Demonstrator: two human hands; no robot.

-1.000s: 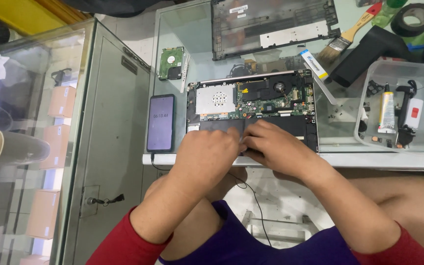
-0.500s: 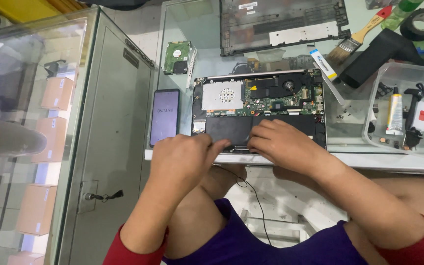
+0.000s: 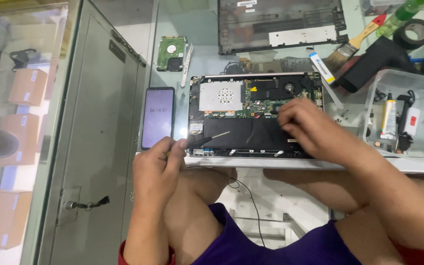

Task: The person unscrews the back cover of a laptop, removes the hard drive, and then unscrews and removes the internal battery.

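gripping screwdriver (image 3: pixel 207 139), laptop (image 3: pixel 256 115) at table edge

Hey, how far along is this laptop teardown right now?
Done: the bottom cover is off and lies behind the open laptop, and a hard drive sits loose on the glass beside it. In hand: the left hand holds a screwdriver over the black battery, and the right hand rests on the battery's right end. Left: battery and board are not yet out.
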